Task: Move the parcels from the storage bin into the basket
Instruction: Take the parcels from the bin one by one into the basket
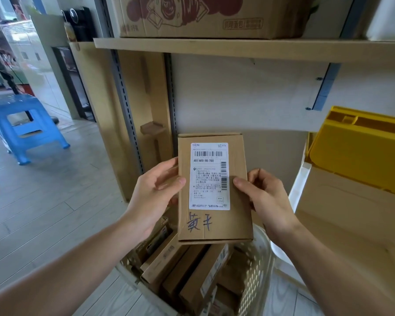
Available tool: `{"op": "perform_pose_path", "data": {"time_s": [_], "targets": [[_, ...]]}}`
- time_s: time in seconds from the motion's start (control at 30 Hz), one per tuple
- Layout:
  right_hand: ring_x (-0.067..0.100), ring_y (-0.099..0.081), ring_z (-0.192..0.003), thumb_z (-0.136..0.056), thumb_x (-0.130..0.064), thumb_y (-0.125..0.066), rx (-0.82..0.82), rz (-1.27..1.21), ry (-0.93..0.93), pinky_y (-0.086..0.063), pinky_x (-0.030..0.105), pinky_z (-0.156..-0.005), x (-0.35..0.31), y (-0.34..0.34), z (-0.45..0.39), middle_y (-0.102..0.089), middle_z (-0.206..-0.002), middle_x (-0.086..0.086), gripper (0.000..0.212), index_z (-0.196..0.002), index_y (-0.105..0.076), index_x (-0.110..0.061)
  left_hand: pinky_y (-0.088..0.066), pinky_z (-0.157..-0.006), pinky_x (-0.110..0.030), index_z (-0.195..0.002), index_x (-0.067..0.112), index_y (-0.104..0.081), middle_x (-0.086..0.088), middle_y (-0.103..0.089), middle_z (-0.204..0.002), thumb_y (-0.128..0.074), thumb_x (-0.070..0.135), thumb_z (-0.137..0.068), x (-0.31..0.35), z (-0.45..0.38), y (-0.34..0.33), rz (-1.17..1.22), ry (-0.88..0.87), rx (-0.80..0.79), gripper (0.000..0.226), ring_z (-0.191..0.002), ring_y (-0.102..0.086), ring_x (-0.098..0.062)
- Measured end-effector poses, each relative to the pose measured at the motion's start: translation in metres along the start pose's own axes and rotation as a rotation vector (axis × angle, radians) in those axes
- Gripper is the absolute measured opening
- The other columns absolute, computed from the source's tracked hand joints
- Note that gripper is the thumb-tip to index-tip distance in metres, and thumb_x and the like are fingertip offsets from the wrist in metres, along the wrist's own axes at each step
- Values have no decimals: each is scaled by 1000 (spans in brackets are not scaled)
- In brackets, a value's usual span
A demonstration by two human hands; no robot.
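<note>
A blue stool (25, 124) stands on the pale plank floor (55, 190) far left. The left hand (155, 192) grips the parcel (214, 190) on one long edge, the right hand (265, 197) on the other, both equally near. Its long axis runs away from the person, label up. The basket (255, 270), already holding parcels, sits directly below; lowering should do. A yellow bin (360, 151) leans at the right.

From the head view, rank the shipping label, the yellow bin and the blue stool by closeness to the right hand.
1. Shipping label: on the held parcel, touching the right hand thumb.
2. Yellow bin: upper right, on the shelf.
3. Blue stool: far left, on the floor.
</note>
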State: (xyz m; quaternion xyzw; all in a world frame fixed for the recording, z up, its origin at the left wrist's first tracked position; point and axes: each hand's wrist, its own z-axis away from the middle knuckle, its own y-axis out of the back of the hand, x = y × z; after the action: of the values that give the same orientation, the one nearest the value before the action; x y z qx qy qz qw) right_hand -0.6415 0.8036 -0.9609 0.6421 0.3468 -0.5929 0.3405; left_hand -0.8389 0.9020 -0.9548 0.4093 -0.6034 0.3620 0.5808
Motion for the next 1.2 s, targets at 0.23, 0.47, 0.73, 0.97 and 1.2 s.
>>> {"op": "perform_pose_path", "data": {"time_s": [0.23,0.47,0.73,0.97,1.2], "targets": [[14,-72,-85,-93,-17,-71,-28,16,-25,-54,23,-63,0,-1,2,-76,-98,11,31,-82,-43,-13,-62,-82,-38,-134,29,-61,5,-77,-110,-64,7,-95,1,-2,4,-47,-39,11,44,-103,-73,-15],[27,-72,-98,-94,-18,-71,-28,59,-27,-55,36,-76,1,-2,1,-74,-103,16,31,-81,-44,-13,-58,-93,-55,-128,36,-62,6,-77,-106,-64,10,-96,0,0,4,-90,-54,13,42,-101,-73,-16],[16,-69,-87,-92,-17,-72,-9,89,-45,-52,30,-70,3,-2,2,-72,-101,13,27,-86,-47,-14,-59,-91,-53,-138,35,-56,7,-76,-105,-67,11,-93,-5,-2,6,-140,-68,-44,52,-99,-73,-14],[21,-73,-93,-86,-25,-78,-60,315,-155,-62,50,-81,29,-10,10,-71,-106,1,64,-134,-35,-29,-59,-89,-42,-124,45,-61,8,-74,-103,-77,17,-87,-15,-3,5,-291,-126,-98,49,-92,-73,-15],[17,-69,-82,-85,-27,-75,-140,411,-239,-45,22,-53,43,-1,19,-69,-106,-2,69,-140,-33,-29,-60,-78,-35,-130,43,-58,6,-72,-102,-79,26,-86,-26,0,-15,-471,-178,-252,51,-75,-72,-14]]}}
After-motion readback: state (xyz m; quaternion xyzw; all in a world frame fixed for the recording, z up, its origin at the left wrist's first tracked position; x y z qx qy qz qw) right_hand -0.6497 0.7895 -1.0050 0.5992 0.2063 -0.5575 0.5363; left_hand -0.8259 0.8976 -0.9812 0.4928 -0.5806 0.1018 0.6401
